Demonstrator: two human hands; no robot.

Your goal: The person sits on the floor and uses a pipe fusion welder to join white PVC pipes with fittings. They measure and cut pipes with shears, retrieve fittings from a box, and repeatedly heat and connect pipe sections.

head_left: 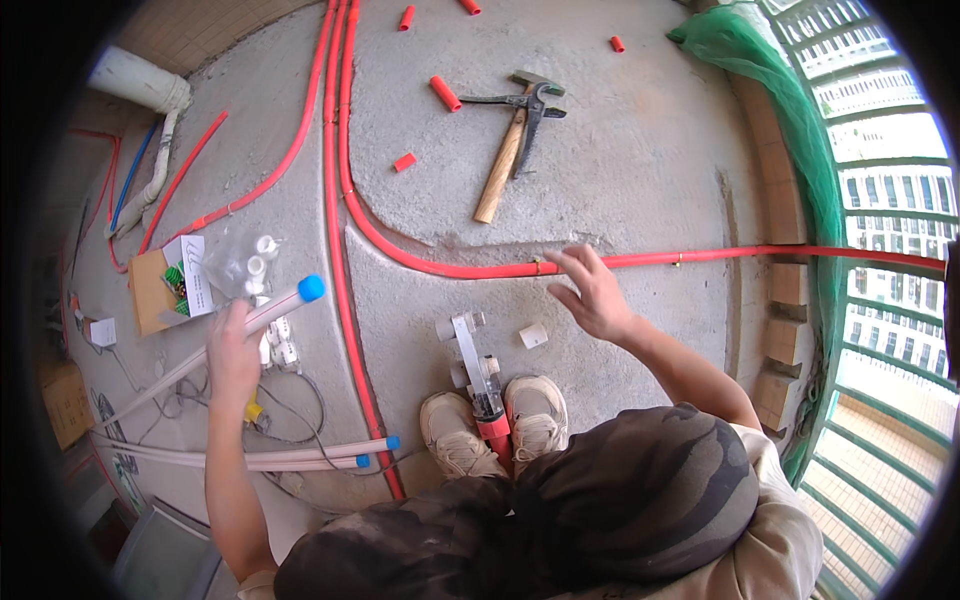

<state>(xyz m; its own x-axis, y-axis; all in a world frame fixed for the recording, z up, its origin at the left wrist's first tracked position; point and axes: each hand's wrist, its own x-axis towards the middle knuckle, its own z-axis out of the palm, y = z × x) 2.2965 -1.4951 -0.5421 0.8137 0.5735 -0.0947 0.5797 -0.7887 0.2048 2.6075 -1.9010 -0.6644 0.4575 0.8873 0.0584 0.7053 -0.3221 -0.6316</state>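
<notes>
Three blue-capped pipes, five red stubs, one hammer

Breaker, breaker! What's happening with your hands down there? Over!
Left hand gripping blue-capped white pipe. Right hand open, holding nothing. Red-ended tool between shoes, possibly in the way.

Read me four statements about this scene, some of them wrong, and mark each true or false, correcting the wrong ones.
1. The left hand holds a white tube with a blue end. True.
2. The right hand grips the hammer. False: its fingers hold nothing, and the hammer lies on the floor.
3. Green netting runs along the railing. True.
4. The shoes are black. False: they are pale beige.
</notes>
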